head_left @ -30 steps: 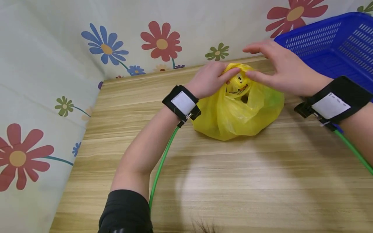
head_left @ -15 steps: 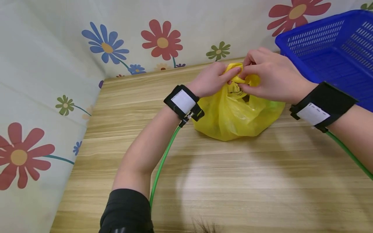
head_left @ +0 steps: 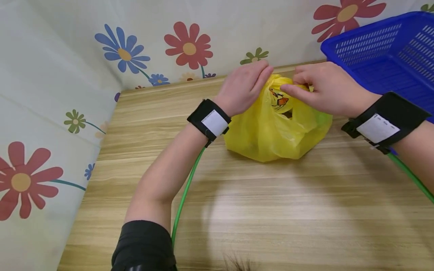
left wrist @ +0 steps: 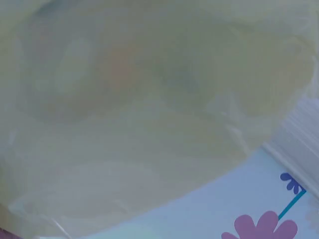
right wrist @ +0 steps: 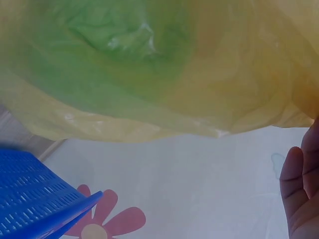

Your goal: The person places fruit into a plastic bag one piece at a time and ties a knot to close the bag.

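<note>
A full yellow plastic bag [head_left: 271, 139] with printed marks near its gathered top sits on the table. My left hand [head_left: 244, 88] grips the bag's top from the left, its fingertips hidden behind the plastic. From the right, my right hand [head_left: 329, 88] pinches the bag's edge between thumb and curled fingers. The bag [left wrist: 124, 139] fills most of the left wrist view, with blurred shapes inside. Through the thin bag [right wrist: 239, 84] in the right wrist view shows a round green thing [right wrist: 124, 59]; fingers of my right hand [right wrist: 301, 194] appear at that view's right edge.
A blue slotted plastic basket [head_left: 379, 67] stands right of the bag, close behind my right hand. The wood-grain table [head_left: 271, 210] meets a flower-printed wall covering [head_left: 223, 30] at the back and left. A green cable [head_left: 186, 195] runs from each wrist band.
My right hand has come in from a spread pose to the bag's top, pinched it and drawn back slightly right. My left hand has turned over the gathered top, its thumb now along its fingers.
</note>
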Available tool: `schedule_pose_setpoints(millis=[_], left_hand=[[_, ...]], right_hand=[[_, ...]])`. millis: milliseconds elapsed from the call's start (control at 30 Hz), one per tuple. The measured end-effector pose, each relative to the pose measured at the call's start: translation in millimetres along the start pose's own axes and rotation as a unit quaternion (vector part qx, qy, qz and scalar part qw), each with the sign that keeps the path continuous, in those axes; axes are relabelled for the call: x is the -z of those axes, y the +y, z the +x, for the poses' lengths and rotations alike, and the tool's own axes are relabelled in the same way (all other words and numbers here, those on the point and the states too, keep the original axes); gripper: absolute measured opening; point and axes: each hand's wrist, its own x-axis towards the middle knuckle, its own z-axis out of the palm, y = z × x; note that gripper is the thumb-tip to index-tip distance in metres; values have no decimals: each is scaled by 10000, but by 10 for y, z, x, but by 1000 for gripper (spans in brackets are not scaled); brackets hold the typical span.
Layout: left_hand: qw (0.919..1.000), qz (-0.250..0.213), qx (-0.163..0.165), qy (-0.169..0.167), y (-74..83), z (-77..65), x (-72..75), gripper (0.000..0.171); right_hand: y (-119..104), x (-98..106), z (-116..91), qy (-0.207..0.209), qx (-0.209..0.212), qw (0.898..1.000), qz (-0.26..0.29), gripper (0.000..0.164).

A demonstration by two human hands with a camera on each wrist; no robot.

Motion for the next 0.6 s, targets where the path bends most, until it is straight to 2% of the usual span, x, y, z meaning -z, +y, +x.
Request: schedule_pose_setpoints(millis=[67, 167, 267, 367, 500, 600], left_hand=[[9999, -71, -98, -13, -11, 0, 2, 29], [9984, -508, -151, -172, -41, -16, 17, 26], [9937, -1033, 28, -438, -103, -48, 43, 24], [9904, -1201, 329, -607, -180, -85, 59, 27], [9899, -1185, 541, -568, -227, -125, 46, 35], [9885, -1334, 583, -416, -227, -152, 46, 36]], right_hand=[[4, 15, -14, -74, -63, 10000, 12, 37], [16, 36, -34, -123, -156, 9998, -39, 34], [38, 64, -60, -166, -272, 9994, -104, 33], [74, 83, -88, -211, -374, 9990, -94, 35], [117, 92, -103, -194, -639, 9977, 108, 31], [117, 99, -90, -101, -898, 9949, 453, 18]])
